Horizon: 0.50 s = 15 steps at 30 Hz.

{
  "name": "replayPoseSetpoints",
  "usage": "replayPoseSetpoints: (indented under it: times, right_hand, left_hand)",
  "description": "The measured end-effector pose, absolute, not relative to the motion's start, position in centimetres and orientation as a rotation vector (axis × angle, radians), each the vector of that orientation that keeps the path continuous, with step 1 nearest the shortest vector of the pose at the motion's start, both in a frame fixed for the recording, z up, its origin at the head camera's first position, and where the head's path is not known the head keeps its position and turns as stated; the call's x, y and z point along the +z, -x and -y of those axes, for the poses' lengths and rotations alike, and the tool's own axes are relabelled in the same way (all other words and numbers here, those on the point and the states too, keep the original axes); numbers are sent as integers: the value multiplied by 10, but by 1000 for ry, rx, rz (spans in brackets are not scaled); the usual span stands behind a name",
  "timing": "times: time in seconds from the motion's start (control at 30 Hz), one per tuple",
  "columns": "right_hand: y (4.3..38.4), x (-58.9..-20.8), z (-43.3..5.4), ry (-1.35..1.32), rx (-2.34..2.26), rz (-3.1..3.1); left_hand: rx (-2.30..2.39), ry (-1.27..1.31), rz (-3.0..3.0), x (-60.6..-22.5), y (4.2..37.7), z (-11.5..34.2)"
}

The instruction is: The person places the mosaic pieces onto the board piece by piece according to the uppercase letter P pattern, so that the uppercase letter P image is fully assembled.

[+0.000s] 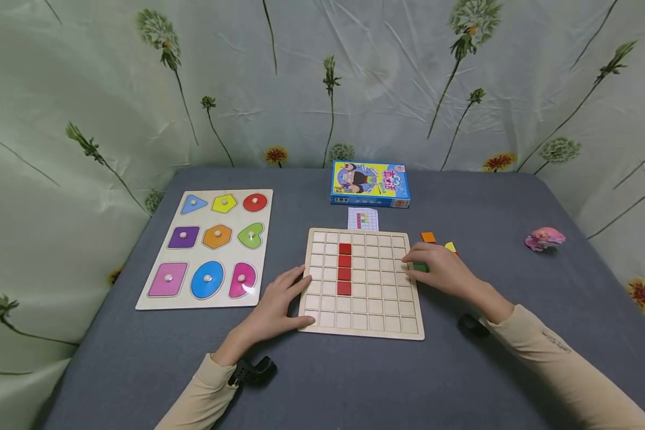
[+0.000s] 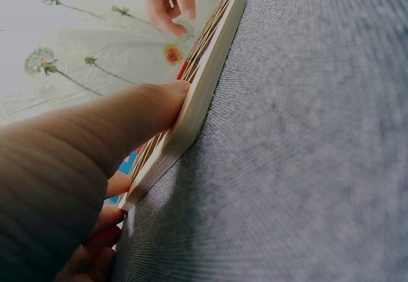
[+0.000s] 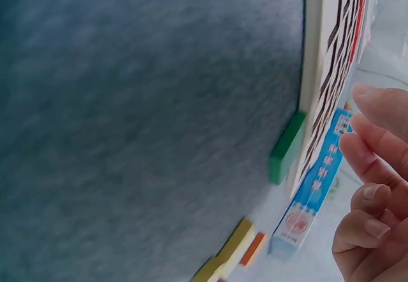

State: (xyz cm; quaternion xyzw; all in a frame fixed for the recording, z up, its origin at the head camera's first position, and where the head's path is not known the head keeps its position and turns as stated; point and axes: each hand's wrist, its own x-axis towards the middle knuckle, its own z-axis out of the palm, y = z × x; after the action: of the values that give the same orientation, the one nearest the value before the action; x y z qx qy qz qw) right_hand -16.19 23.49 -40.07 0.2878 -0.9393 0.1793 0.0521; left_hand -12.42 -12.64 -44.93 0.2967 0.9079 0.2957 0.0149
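A wooden grid board (image 1: 376,286) lies in front of me, with a column of several red square tiles (image 1: 344,261) left of its middle. My left hand (image 1: 274,304) rests on its left edge; the thumb (image 2: 153,106) touches its near edge. My right hand (image 1: 443,266) hovers over the right edge, fingers loosely bent, nothing visible between thumb and fingertips in the right wrist view. Below it, a green block (image 3: 287,151) lies against the board's side, partly hidden from the head view. An orange block (image 1: 428,237) and a yellow block (image 1: 450,246) lie just beyond that hand.
Behind the board lie a printed pattern card (image 1: 371,220) and a blue and yellow box (image 1: 369,184). A shape puzzle board (image 1: 158,251) with knobbed pieces is on the left. A small pink figure (image 1: 545,239) stands at the far right of the grey table (image 1: 355,382).
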Motion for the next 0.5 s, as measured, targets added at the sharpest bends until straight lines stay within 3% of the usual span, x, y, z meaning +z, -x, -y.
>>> replayPoseSetpoints:
  times: [0.5]
  right_hand:
    - [155, -404, -266, -721, 538, 2850]
  left_hand:
    - [931, -909, -2807, -446, 123, 127]
